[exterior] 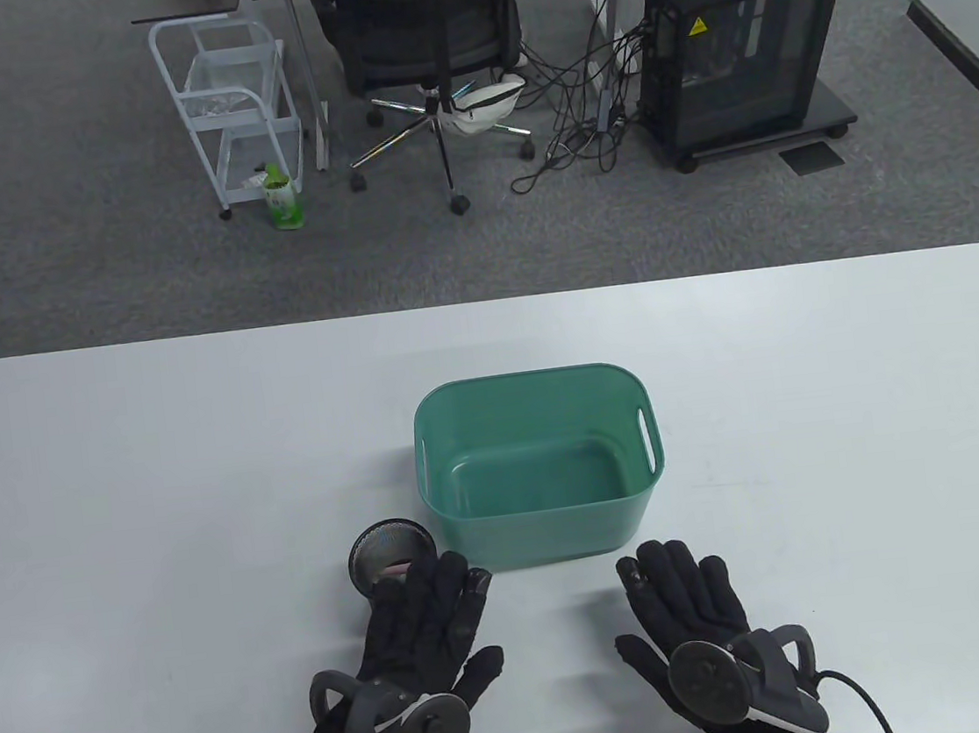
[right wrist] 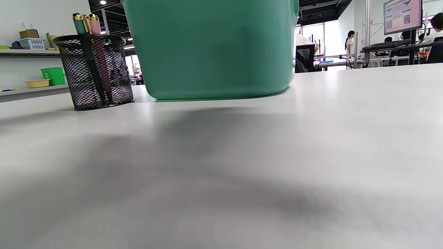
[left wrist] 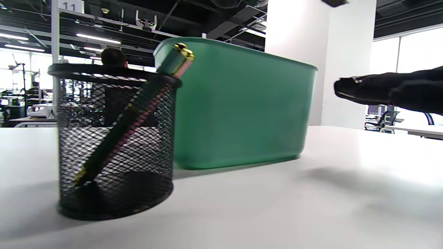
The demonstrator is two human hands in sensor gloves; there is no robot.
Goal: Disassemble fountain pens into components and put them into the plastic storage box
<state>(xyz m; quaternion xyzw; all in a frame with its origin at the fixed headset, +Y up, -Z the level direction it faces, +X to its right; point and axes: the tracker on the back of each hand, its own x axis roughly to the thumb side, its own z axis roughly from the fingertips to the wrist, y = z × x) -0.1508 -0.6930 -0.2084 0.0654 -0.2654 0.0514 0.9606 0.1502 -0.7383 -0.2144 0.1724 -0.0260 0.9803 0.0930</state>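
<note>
A green plastic storage box [exterior: 553,537] stands mid-table and looks empty inside. Just left of its front corner is a black mesh pen holder [exterior: 384,546]. In the left wrist view the holder [left wrist: 86,152] has a green pen and a pink pen [left wrist: 148,100] leaning in it, gold-trimmed tops against the box wall [left wrist: 242,107]. The right wrist view shows the holder [right wrist: 114,74], a green pen top [right wrist: 79,24] and a pink one [right wrist: 94,24] beside the box [right wrist: 211,48]. My left hand [exterior: 433,607] lies flat with fingers straight, tips at the holder's near rim. My right hand [exterior: 678,588] lies flat before the box, holding nothing.
The white table's [exterior: 811,400] far edge runs behind the box. On the floor beyond stand a wire cart [exterior: 230,105], an office chair [exterior: 426,38] and a computer tower [exterior: 740,47]. People sit and stand in the background of the right wrist view.
</note>
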